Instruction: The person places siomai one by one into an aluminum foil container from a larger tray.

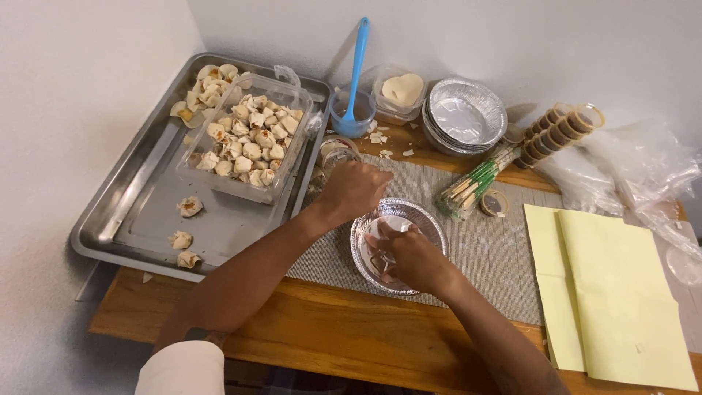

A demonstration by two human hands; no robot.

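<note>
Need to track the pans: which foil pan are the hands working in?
The single foil pan on the grey mat, under the right hand; the other pans sit stacked by the wall.

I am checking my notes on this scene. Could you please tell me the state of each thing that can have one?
Left hand: closed, at the small jar.
Right hand: inside the foil pan, fingers bent.
Foil pan: upright, wrapper pieces inside.
Clear plastic container: open, filled with dumplings.
Metal tray: mostly bare, a few loose dumplings.
Foil pan stack: nested, empty on top.
Blue cup: upright, blue spatula standing inside.
</note>
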